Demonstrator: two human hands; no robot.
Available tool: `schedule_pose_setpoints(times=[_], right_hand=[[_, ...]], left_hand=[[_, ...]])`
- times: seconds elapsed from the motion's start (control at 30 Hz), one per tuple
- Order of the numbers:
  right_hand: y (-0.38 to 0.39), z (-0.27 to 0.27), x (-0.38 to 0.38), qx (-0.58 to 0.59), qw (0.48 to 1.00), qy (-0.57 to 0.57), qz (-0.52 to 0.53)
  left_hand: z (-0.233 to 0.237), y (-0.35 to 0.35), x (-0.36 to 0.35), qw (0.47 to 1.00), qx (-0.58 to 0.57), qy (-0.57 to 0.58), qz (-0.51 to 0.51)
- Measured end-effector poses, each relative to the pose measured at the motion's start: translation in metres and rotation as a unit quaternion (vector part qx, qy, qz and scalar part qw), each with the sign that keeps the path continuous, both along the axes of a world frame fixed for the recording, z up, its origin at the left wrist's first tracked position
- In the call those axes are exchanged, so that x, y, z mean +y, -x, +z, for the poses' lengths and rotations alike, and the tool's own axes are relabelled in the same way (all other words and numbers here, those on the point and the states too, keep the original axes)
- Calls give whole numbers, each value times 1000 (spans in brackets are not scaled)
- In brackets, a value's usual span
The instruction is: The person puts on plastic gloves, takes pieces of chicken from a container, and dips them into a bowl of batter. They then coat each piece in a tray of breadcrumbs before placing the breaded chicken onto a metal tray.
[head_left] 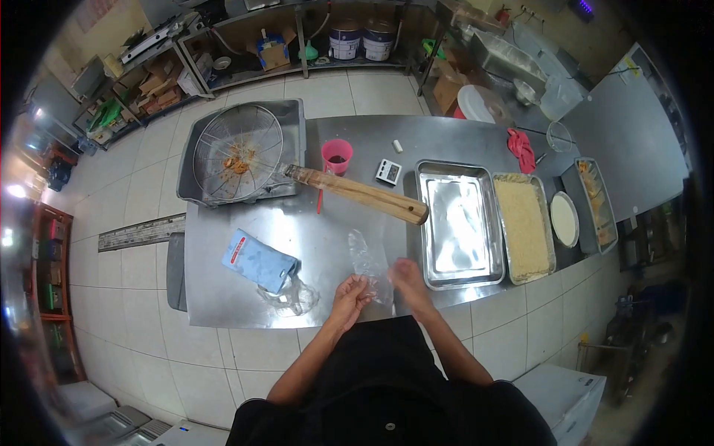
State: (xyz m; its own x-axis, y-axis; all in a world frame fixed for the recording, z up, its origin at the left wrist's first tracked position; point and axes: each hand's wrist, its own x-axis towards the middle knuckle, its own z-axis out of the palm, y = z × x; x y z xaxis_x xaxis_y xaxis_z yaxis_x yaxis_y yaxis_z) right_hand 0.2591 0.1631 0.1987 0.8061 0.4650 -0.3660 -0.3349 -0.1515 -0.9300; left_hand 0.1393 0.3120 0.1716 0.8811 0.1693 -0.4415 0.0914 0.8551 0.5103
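Note:
My left hand (351, 299), fingers pinched together, holds the lower edge of a thin, wrinkled clear plastic piece (364, 256) at the front of the steel table. It looks like a bag or a disposable glove. Just right of it, my right hand (407, 281) is raised with curled, slightly blurred fingers at the plastic's edge; I cannot tell whether they grip it. To the left lies a light blue packet (259, 260), with crumpled clear plastic (291, 299) beside its lower end.
A wire strainer (238, 152) rests over a grey tub (297, 119), its wooden handle (357, 195) reaching across the table. Behind stand a pink cup (337, 156) and a timer (388, 172). On the right are a steel tray (461, 230) and a crumb-filled tray (525, 223).

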Motion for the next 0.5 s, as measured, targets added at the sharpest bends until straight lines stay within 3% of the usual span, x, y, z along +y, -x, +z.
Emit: schedule_pose_setpoints(times=[0.1,0.2,0.33,0.43,0.5], right_hand=[[15,7,11,192,981,13,29],[20,-10,18,138,988,-8,67],[25,-19,19,202,971,-54,116],[32,-20,25,126,979,-45,155],[48,-1,27,-92,966,-47,237]], left_hand=[[-1,14,-1,997,35,-69,7],[-18,30,2,985,112,-121,48],[-31,52,15,977,159,-132,59],[-15,55,18,983,111,-56,135],[9,52,19,976,138,-27,167]])
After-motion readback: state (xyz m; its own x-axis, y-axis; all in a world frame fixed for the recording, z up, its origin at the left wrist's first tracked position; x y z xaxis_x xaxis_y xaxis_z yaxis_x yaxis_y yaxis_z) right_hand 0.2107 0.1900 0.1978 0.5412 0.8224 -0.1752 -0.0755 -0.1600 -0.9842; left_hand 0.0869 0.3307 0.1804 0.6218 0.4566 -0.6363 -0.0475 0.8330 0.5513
